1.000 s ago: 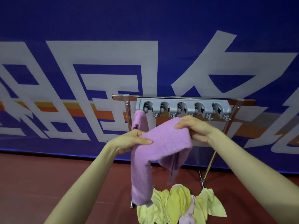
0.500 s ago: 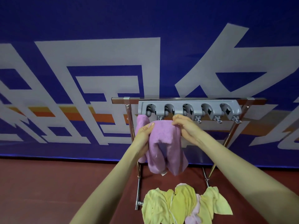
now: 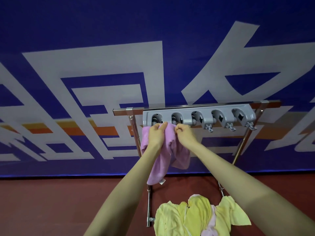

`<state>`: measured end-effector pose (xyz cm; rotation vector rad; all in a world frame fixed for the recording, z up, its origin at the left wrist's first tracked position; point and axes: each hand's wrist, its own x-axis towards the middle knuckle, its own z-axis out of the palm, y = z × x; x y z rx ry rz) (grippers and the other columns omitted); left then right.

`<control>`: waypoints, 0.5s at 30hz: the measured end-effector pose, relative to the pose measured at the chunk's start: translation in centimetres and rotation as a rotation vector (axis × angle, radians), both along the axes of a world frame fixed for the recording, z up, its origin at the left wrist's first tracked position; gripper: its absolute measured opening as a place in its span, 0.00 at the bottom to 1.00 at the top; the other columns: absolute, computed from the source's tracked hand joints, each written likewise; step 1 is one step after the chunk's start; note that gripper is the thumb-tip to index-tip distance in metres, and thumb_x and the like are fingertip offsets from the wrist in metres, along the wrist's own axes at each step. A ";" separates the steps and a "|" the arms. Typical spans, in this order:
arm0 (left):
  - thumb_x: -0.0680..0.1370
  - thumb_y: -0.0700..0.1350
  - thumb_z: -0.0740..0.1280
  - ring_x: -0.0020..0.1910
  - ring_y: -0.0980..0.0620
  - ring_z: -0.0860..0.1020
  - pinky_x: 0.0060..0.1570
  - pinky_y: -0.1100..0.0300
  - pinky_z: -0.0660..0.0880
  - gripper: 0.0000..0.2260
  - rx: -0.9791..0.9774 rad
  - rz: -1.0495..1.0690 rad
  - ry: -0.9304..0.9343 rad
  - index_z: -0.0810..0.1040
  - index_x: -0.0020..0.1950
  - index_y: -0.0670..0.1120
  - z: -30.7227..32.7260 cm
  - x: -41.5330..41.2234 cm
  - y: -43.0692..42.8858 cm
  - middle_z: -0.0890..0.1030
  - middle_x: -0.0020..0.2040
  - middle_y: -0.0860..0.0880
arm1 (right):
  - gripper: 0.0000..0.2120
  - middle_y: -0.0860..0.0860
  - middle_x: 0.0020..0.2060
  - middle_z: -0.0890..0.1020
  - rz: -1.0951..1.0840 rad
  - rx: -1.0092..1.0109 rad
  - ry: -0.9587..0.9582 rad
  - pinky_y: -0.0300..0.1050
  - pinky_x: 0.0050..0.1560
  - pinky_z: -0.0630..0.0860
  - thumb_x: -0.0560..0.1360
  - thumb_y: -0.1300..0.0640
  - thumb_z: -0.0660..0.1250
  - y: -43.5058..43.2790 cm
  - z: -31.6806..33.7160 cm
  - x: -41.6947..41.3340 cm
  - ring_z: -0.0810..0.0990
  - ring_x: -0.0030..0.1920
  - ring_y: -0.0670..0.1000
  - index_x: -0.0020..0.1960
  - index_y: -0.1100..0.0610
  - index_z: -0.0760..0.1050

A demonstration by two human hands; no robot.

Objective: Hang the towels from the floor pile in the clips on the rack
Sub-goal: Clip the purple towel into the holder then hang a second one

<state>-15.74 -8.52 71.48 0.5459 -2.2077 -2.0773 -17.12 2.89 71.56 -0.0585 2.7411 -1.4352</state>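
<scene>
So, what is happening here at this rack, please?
A person is hanging a purple towel on the grey clip rack. Both hands grip its top edge: the left hand below the first clip, the right hand below the second clip. Another purple towel already hangs at the far left. The three clips on the right are free. Yellow towels wait in a pile on the floor.
</scene>
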 end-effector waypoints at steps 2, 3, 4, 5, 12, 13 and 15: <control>0.79 0.49 0.62 0.51 0.41 0.80 0.58 0.46 0.75 0.12 -0.066 0.017 -0.001 0.77 0.44 0.42 -0.4 -0.3 0.0 0.82 0.45 0.40 | 0.13 0.55 0.36 0.77 0.013 0.051 0.003 0.48 0.40 0.69 0.77 0.65 0.54 -0.2 -0.2 0.2 0.72 0.40 0.56 0.36 0.58 0.70; 0.80 0.48 0.61 0.50 0.42 0.79 0.57 0.48 0.75 0.12 -0.130 0.022 0.012 0.77 0.46 0.40 -0.5 -0.4 0.0 0.82 0.46 0.38 | 0.12 0.55 0.36 0.76 0.028 0.079 -0.008 0.50 0.42 0.71 0.77 0.64 0.53 -0.2 -0.3 0.3 0.72 0.40 0.56 0.37 0.58 0.70; 0.80 0.47 0.60 0.48 0.43 0.78 0.54 0.51 0.74 0.12 -0.205 0.024 0.023 0.76 0.46 0.39 -0.6 -0.3 0.2 0.81 0.47 0.38 | 0.11 0.55 0.37 0.76 0.047 0.100 -0.023 0.51 0.43 0.72 0.77 0.64 0.53 -0.1 -0.4 0.2 0.72 0.40 0.56 0.39 0.59 0.70; 0.81 0.46 0.59 0.46 0.45 0.76 0.51 0.54 0.71 0.13 -0.266 0.027 0.033 0.76 0.47 0.38 -0.9 -0.1 0.2 0.81 0.46 0.39 | 0.10 0.56 0.38 0.76 0.069 0.114 -0.037 0.50 0.43 0.72 0.76 0.65 0.53 0.0 -0.4 0.2 0.72 0.41 0.57 0.40 0.59 0.70; 0.83 0.40 0.54 0.41 0.54 0.72 0.47 0.60 0.67 0.08 -0.260 -0.014 0.010 0.67 0.44 0.42 -2.7 0.5 0.0 0.74 0.42 0.48 | 0.13 0.56 0.52 0.75 0.210 0.126 -0.081 0.43 0.49 0.67 0.75 0.67 0.55 0.7 -1.1 0.0 0.74 0.54 0.58 0.52 0.56 0.74; 0.82 0.39 0.55 0.38 0.55 0.72 0.46 0.61 0.68 0.09 -0.226 -0.019 -0.007 0.67 0.42 0.43 -2.9 0.6 0.0 0.73 0.39 0.49 | 0.14 0.55 0.52 0.73 0.225 0.132 -0.089 0.42 0.50 0.66 0.75 0.67 0.56 0.9 -1.1 0.2 0.73 0.55 0.56 0.56 0.57 0.74; 0.81 0.40 0.59 0.40 0.56 0.75 0.45 0.66 0.70 0.09 -0.298 -0.060 -0.047 0.68 0.41 0.46 -3.5 0.6 -0.3 0.75 0.39 0.51 | 0.18 0.55 0.55 0.73 0.262 0.145 -0.101 0.38 0.52 0.64 0.75 0.68 0.57 1.0 -0.9 0.4 0.72 0.56 0.53 0.62 0.57 0.73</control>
